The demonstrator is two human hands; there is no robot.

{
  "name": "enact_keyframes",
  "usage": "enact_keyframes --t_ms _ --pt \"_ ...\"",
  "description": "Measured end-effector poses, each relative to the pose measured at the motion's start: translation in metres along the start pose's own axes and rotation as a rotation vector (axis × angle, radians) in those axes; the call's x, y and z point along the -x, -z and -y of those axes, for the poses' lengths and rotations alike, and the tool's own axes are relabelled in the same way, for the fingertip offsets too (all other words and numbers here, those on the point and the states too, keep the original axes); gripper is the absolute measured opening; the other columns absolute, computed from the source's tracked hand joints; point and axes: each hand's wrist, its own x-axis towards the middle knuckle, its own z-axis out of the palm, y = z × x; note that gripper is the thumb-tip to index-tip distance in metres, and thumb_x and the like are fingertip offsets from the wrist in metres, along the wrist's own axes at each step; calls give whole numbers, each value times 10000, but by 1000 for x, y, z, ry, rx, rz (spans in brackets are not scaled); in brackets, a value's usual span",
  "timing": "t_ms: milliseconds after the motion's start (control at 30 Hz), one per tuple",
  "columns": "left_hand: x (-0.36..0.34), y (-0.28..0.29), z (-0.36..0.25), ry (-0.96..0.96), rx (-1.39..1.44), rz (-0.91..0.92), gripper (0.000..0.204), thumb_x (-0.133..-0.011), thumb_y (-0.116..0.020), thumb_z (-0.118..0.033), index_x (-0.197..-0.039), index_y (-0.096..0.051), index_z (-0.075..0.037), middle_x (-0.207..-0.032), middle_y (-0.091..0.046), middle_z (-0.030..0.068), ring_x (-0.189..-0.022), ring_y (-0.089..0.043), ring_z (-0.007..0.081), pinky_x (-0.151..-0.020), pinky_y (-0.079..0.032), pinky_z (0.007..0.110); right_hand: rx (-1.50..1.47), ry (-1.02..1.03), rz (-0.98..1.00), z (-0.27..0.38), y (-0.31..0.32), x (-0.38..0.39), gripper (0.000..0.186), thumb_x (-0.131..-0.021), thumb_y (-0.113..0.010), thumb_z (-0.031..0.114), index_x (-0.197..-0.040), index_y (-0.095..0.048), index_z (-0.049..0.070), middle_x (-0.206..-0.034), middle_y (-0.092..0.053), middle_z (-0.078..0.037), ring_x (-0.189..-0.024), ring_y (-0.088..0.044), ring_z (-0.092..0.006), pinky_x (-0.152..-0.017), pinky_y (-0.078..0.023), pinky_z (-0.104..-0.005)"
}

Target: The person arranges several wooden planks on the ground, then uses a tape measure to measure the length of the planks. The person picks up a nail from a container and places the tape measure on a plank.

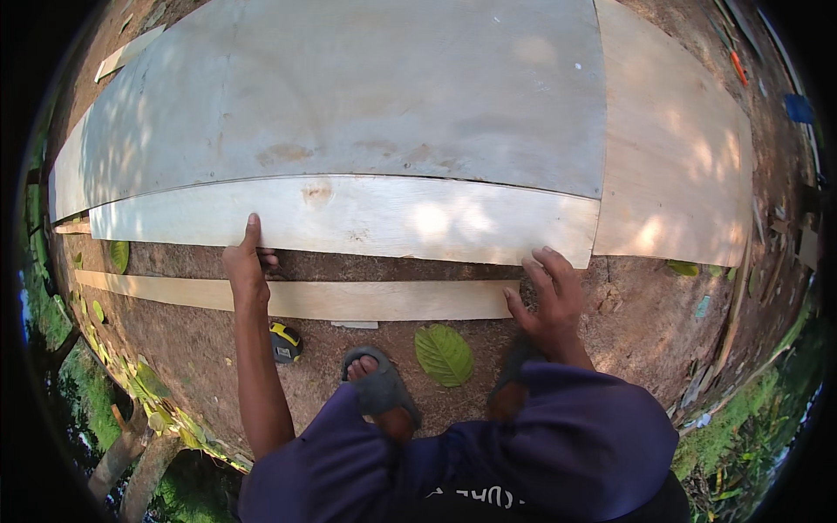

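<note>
A long pale plywood strip [366,213] lies along the near edge of a large grey plywood sheet [392,96]. My left hand [248,266] grips the strip's near edge, thumb on top and fingers curled below. Close to the strip's right end, my right hand [554,301] is open, its fingertips at the near edge and its thumb apart. That thumb is by the end of a narrower wooden strip [375,301], which lies on the ground nearer to me. Whether the right fingertips press on the board, I cannot tell.
A bare plywood panel [671,148] extends on the right. A yellow and black tape measure [285,343] lies by my left forearm. Between my sandalled feet is a large green leaf [444,355] on the brown dirt. Branches [131,453] and plants border the lower left.
</note>
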Motion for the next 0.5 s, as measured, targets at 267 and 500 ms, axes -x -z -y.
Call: enact_keyframes --t_ms 267,500 --pt "0 -7 -5 60 -25 32 489 -874 -764 -440 -890 -653 36 -651 -602 68 -468 -519 130 -421 -436 250 151 179 356 8 -42 -64 818 -683 -812 252 -1439 -516 158 -1534 -451 -15 -1444 -380 -257 -1180 -298 -521" --pt "0 -5 0 56 18 48 458 -881 -760 -428 -863 -653 17 -624 -594 52 -432 -524 127 -412 -434 243 141 149 320 8 -47 -62 765 -692 -712 124 -1431 -520 180 -1528 -453 19 -1436 -384 -229 -1159 -336 -510"
